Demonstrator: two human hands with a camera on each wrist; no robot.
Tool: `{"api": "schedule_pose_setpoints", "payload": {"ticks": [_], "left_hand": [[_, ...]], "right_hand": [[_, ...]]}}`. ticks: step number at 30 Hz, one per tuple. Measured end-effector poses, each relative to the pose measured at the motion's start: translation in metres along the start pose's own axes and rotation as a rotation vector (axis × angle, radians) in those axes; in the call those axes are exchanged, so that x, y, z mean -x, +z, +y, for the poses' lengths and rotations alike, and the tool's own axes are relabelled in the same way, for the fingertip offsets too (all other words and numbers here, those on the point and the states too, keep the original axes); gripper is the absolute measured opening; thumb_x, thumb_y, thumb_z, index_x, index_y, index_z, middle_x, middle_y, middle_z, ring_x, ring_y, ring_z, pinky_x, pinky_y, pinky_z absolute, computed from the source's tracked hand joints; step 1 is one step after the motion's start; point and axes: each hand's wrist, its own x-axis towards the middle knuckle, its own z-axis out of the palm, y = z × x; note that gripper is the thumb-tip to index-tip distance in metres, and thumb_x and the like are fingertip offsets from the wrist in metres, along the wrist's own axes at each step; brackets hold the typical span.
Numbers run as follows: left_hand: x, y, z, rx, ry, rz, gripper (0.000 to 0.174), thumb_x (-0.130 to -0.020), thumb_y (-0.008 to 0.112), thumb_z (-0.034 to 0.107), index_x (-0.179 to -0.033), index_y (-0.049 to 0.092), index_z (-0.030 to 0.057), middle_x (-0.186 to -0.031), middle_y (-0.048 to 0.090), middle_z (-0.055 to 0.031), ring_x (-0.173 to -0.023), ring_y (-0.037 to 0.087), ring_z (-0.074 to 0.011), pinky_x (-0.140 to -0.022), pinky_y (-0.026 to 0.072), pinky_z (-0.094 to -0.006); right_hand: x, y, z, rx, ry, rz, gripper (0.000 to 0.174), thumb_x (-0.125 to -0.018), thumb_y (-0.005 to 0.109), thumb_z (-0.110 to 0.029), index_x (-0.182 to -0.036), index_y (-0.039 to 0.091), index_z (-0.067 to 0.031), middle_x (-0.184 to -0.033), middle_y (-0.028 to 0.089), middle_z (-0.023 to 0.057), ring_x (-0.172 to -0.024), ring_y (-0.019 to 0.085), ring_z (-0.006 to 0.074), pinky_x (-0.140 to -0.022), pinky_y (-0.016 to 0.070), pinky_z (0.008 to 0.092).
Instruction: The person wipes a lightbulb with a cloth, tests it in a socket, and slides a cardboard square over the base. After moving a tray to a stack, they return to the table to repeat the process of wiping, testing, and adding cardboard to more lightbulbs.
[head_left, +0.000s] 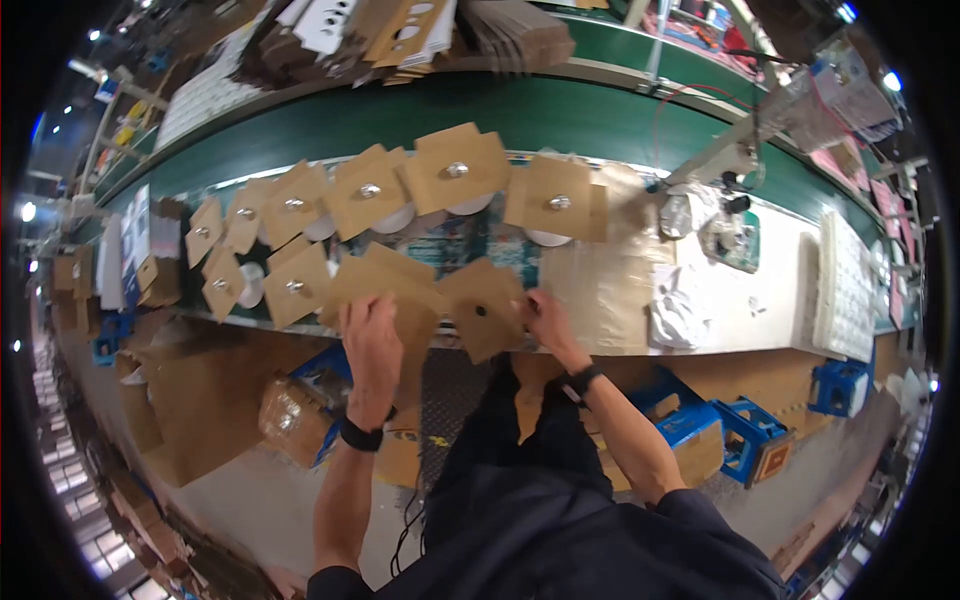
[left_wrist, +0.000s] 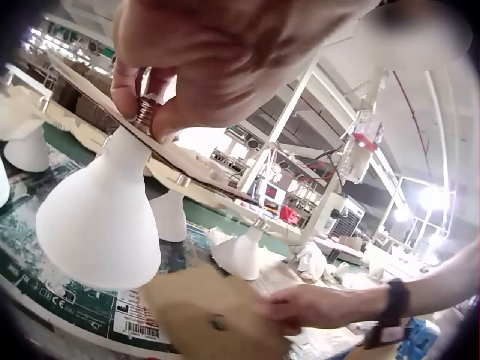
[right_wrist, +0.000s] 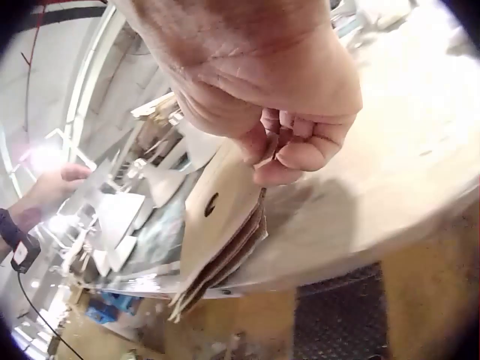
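In the left wrist view the left hand (left_wrist: 217, 67) pinches the metal screw base (left_wrist: 145, 112) of a white lamp bulb (left_wrist: 105, 217), whose neck passes through a cardboard sheet. The right hand (right_wrist: 262, 97) pinches the edge of a folded cardboard piece (right_wrist: 225, 195) with a small dark hole. In the head view the left hand (head_left: 373, 350) is over cardboard (head_left: 385, 280) at the table's near side, and the right hand (head_left: 550, 322) holds the holed piece (head_left: 482, 310) just right of it. The bulb under the left hand is hidden there.
Several bulbs with cardboard pieces (head_left: 457, 170) stand in rows behind and left of the hands. Brown paper (head_left: 600, 290) covers the table to the right, with white bags (head_left: 680, 310) farther right. Cardboard stacks (head_left: 510, 35) lie across the green belt; blue stools (head_left: 745, 440) stand below.
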Motion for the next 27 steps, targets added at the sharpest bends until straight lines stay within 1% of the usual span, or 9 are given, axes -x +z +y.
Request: {"api": "schedule_pose_setpoints", "payload": {"ticks": [4,9,11,15,18,21,23,25,27], "left_hand": [[-0.018,0.07,-0.041,-0.02,0.032,-0.047,0.018,-0.088,0.061,0.001,-0.104,0.069,0.0009,-0.105,0.063,-0.0143,-0.101,0.057,-0.0361,-0.09,0.0459,-0.0465],[-0.026,0.086,-0.06,-0.326,0.13,-0.102,0.027,-0.094,0.06,0.014,-0.117,0.064,0.0005,-0.12,0.061,-0.0183,-0.114,0.055,-0.038,-0.102,0.0409,-0.0518],[0.004,0.113,-0.109,-0.384,0.065,-0.03,0.039,-0.1,0.057,0.025,-0.13,0.057,-0.0015,-0.134,0.056,-0.0222,-0.127,0.048,-0.0426,-0.111,0.0334,-0.0578],[0.009,0.091,0.044,-0.024,0.209,-0.004,0.034,-0.101,0.058,0.019,-0.129,0.062,0.0008,-0.139,0.056,-0.0227,-0.129,0.05,-0.0412,-0.109,0.0373,-0.052],[0.03,0.137,0.13,-0.087,0.125,-0.523,0.049,-0.097,0.064,0.022,-0.138,0.053,-0.0025,-0.146,0.049,-0.0255,-0.135,0.044,-0.0427,-0.114,0.0327,-0.0492],[0.041,0.172,0.189,0.008,0.059,-0.569,0.05,-0.096,0.064,0.024,-0.136,0.054,-0.0036,-0.145,0.048,-0.0275,-0.135,0.043,-0.0442,-0.113,0.0337,-0.0485],[0.047,0.178,0.222,0.051,0.037,-0.662,0.05,-0.096,0.063,0.024,-0.136,0.054,-0.005,-0.143,0.048,-0.0287,-0.133,0.044,-0.0456,-0.113,0.0343,-0.0491],[0.06,0.175,0.239,0.066,0.004,-0.66,0.048,-0.095,0.063,0.021,-0.133,0.055,-0.0059,-0.142,0.05,-0.0289,-0.132,0.045,-0.0454,-0.112,0.0349,-0.0494],[0.072,0.167,0.254,0.045,-0.015,-0.662,0.047,-0.095,0.064,0.021,-0.132,0.057,-0.0063,-0.142,0.049,-0.029,-0.132,0.045,-0.0452,-0.112,0.0351,-0.0496]], "right_hand": [[0.042,-0.1,0.037,0.053,0.324,0.097,0.031,-0.089,0.071,-0.032,-0.085,0.064,-0.0021,-0.071,0.061,0.0196,-0.071,0.063,0.0382,-0.064,0.0473,0.0447],[0.026,-0.115,0.067,0.278,0.078,0.353,0.026,-0.091,0.071,-0.027,-0.089,0.068,-0.0014,-0.074,0.065,0.0188,-0.065,0.06,0.0289,-0.062,0.0492,0.0398],[0.033,-0.114,0.071,-0.032,0.146,0.36,0.023,-0.092,0.071,-0.026,-0.091,0.068,-0.0027,-0.081,0.066,0.0208,-0.073,0.065,0.0337,-0.068,0.0524,0.0442],[0.046,-0.137,0.076,0.145,0.087,0.379,0.03,-0.091,0.071,-0.032,-0.104,0.067,-0.0056,-0.09,0.067,0.022,-0.08,0.066,0.0412,-0.071,0.0533,0.0459],[0.056,-0.199,0.081,0.023,-0.04,0.569,0.039,-0.089,0.076,-0.032,-0.118,0.066,-0.008,-0.092,0.069,0.0151,-0.074,0.066,0.0324,-0.069,0.0541,0.0393],[0.105,-0.35,0.097,-0.103,0.043,0.571,0.037,-0.091,0.076,-0.025,-0.122,0.068,-0.0059,-0.095,0.07,0.0092,-0.075,0.062,0.0158,-0.071,0.0539,0.0312],[0.147,-0.473,0.146,-0.178,0.14,0.68,0.032,-0.094,0.072,-0.021,-0.12,0.068,-0.002,-0.102,0.072,0.0072,-0.091,0.067,0.0144,-0.082,0.0551,0.03],[0.181,-0.603,0.153,-0.129,0.249,0.912,0.03,-0.1,0.063,-0.026,-0.113,0.068,0.0006,-0.088,0.07,0.0065,-0.081,0.061,0.0124,-0.077,0.0523,0.0288],[0.189,-0.725,0.249,0.091,0.177,1.061,0.044,-0.097,0.068,-0.035,-0.116,0.066,0.005,-0.086,0.069,0.007,-0.074,0.062,0.0119,-0.065,0.0519,0.0303]]}}
